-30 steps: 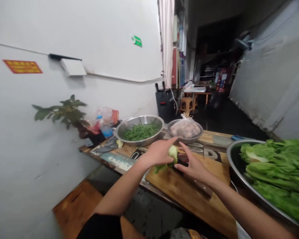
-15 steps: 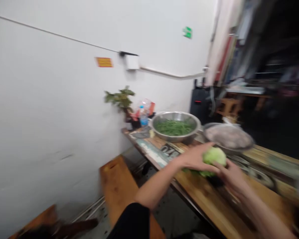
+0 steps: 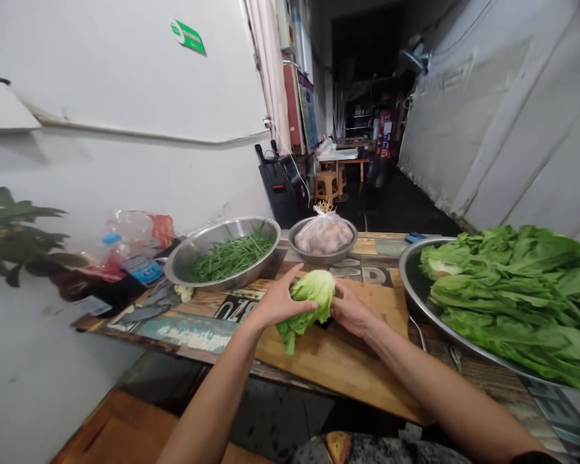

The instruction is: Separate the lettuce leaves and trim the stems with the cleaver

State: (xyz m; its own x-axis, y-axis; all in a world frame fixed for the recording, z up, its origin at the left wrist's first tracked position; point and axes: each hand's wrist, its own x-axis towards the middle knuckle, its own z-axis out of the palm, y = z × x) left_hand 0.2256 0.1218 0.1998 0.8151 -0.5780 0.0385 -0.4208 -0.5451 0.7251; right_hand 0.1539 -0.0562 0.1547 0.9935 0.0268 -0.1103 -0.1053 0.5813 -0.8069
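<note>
A patchwork wooden worktop (image 3: 188,332) stands by a white wall (image 3: 125,84). Over its cutting board (image 3: 338,367), a lettuce (image 3: 319,293) is held — left hand (image 3: 278,303) with thumb and fingers around it, right hand (image 3: 352,314) with fingers bent against its side; rightward, a basin (image 3: 405,274) of leafy greens (image 3: 502,309).
</note>
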